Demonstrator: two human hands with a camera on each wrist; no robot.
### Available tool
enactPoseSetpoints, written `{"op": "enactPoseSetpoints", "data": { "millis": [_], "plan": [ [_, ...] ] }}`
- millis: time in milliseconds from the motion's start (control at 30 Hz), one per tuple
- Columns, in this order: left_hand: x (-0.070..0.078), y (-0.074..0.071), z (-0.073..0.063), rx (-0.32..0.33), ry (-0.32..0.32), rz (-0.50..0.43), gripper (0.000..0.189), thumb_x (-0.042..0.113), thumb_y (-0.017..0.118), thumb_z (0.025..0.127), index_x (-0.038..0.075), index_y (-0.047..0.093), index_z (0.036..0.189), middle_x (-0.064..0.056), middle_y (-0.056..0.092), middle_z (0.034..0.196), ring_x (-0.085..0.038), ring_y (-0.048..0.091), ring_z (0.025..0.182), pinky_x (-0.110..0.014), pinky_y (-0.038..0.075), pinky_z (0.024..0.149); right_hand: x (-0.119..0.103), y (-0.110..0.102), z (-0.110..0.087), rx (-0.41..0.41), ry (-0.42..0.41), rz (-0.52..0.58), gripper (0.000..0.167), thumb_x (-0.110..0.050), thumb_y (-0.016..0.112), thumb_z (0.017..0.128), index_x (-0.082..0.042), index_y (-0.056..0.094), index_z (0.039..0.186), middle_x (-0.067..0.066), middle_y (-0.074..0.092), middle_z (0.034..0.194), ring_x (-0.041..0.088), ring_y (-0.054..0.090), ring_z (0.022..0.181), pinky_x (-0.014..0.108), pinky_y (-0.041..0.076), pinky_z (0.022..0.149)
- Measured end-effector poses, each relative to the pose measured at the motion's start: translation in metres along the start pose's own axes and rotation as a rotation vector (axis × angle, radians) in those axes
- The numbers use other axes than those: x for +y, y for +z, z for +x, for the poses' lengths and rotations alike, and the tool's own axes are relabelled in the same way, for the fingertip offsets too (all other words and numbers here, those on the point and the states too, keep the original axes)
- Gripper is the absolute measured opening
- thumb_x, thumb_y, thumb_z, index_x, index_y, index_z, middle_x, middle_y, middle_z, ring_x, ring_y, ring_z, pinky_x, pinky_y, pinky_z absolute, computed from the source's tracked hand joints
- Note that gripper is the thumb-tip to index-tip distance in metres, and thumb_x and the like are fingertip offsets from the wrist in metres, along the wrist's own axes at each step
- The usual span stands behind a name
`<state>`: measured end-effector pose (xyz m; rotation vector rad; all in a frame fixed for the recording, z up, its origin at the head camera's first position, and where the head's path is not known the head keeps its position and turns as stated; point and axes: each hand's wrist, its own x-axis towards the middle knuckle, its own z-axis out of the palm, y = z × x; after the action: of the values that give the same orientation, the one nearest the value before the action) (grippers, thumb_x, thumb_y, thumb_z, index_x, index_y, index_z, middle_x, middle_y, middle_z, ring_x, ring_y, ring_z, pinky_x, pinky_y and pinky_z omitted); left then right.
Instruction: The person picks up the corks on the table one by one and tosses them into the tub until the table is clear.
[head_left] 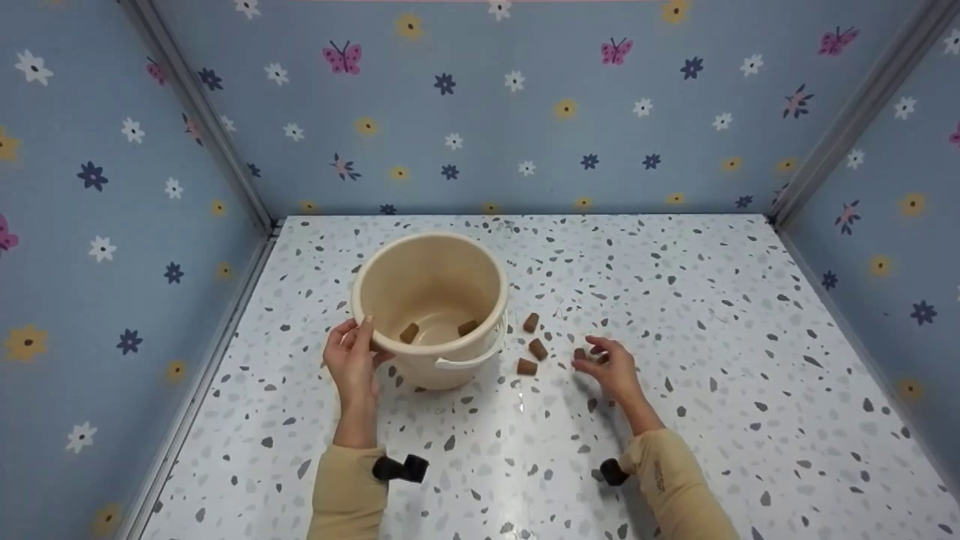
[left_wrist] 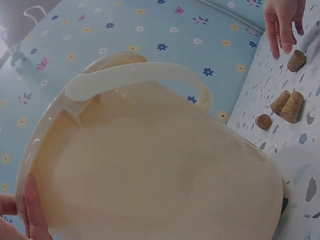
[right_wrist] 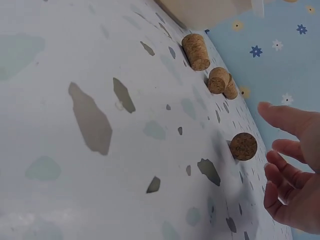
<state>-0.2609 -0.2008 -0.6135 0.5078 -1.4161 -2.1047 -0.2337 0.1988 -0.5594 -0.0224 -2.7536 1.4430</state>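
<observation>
Gripping smooth, round bucket (head_left: 435, 369): left fingers (head_left: 342, 332); right fingers (right_wrist: 287, 171) apart beside grainy, round-ended cork (right_wrist: 243, 146).

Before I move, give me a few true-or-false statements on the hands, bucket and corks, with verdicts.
1. The left hand grips the bucket by its rim. True.
2. Exactly two corks lie inside the bucket. True.
3. The right hand is holding a cork. False: it is beside a cork that rests on the table.
4. The handle stands upright over the bucket's mouth. False: it hangs down the outside.
5. Four corks are on the table. True.
</observation>
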Motion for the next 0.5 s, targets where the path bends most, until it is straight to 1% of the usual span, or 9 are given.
{"op": "enactPoseSetpoints", "data": {
  "millis": [67,100,133,167,300,333,367,400,500],
  "plan": [
    [0.002,0.0,-0.002,-0.025,0.015,-0.027,0.048,0.039,0.071,0.072,0.009,0.055,0.106,-0.016,0.061,0.086,-0.022,0.058,0.055,-0.04,0.05,0.042,0.003,0.0,0.002,-0.017,-0.006,-0.011,0.052,-0.013,0.075,0.071,0.001,0.054,0.117,0.016,0.055,0.099,0.026,0.053,0.086,0.039,0.044,0.075],
    [0.005,0.0,-0.002,-0.038,0.007,-0.041,0.046,0.036,0.071,0.074,0.008,0.054,0.106,-0.016,0.061,0.086,-0.021,0.058,0.055,-0.039,0.051,0.042,0.003,0.001,0.002,-0.027,-0.004,-0.015,0.053,-0.013,0.075,0.071,0.001,0.054,0.117,0.016,0.055,0.099,0.027,0.052,0.087,0.039,0.044,0.075],
    [0.018,0.003,-0.009,-0.055,-0.02,-0.066,0.041,0.029,0.069,0.077,0.005,0.054,0.106,-0.017,0.061,0.085,-0.022,0.058,0.054,-0.038,0.05,0.042,0.004,0.001,0.003,-0.033,-0.002,-0.023,0.053,-0.012,0.075,0.07,0.001,0.054,0.117,0.016,0.054,0.098,0.027,0.052,0.087,0.04,0.044,0.076],
    [0.021,0.003,-0.01,-0.06,-0.034,-0.071,0.04,0.028,0.069,0.078,0.005,0.053,0.107,-0.017,0.061,0.086,-0.022,0.058,0.053,-0.038,0.051,0.042,0.005,0.001,0.004,-0.042,0.002,-0.03,0.054,-0.012,0.075,0.07,0.001,0.054,0.117,0.016,0.054,0.099,0.027,0.052,0.088,0.04,0.044,0.076],
    [0.019,0.002,-0.01,-0.062,-0.032,-0.065,0.041,0.029,0.069,0.078,0.005,0.054,0.107,-0.02,0.061,0.089,-0.023,0.058,0.054,-0.038,0.051,0.043,0.006,0.002,0.006,-0.071,0.022,-0.069,0.053,-0.01,0.075,0.069,0.001,0.055,0.117,0.015,0.054,0.098,0.025,0.052,0.087,0.038,0.044,0.076],
    [0.017,0.002,-0.009,-0.056,-0.02,-0.054,0.042,0.031,0.069,0.077,0.006,0.054,0.107,-0.02,0.061,0.089,-0.023,0.058,0.055,-0.038,0.051,0.043,0.006,0.002,0.006,-0.077,0.028,-0.076,0.053,-0.009,0.075,0.069,0.0,0.055,0.117,0.015,0.054,0.098,0.025,0.052,0.087,0.038,0.044,0.076],
    [0.004,-0.001,-0.003,-0.045,0.012,-0.032,0.047,0.037,0.071,0.074,0.008,0.055,0.107,-0.019,0.061,0.091,-0.023,0.058,0.056,-0.038,0.051,0.043,0.006,0.002,0.006,-0.082,0.029,-0.081,0.052,-0.009,0.075,0.069,0.0,0.055,0.117,0.015,0.054,0.098,0.025,0.052,0.086,0.037,0.044,0.075],
    [0.001,-0.001,-0.002,-0.044,0.029,-0.032,0.047,0.038,0.071,0.073,0.009,0.055,0.106,-0.019,0.061,0.09,-0.023,0.058,0.056,-0.038,0.051,0.042,0.006,0.002,0.007,-0.084,0.029,-0.084,0.052,-0.009,0.075,0.069,0.001,0.055,0.116,0.014,0.054,0.097,0.024,0.052,0.085,0.037,0.044,0.075],
    [0.001,-0.001,-0.001,-0.03,0.02,-0.017,0.049,0.039,0.071,0.073,0.008,0.055,0.107,-0.02,0.06,0.092,-0.026,0.058,0.058,-0.04,0.051,0.043,0.006,0.002,0.007,-0.084,0.04,-0.081,0.051,-0.007,0.074,0.069,0.0,0.056,0.116,0.013,0.054,0.095,0.023,0.051,0.084,0.035,0.044,0.074]
  ]
}}
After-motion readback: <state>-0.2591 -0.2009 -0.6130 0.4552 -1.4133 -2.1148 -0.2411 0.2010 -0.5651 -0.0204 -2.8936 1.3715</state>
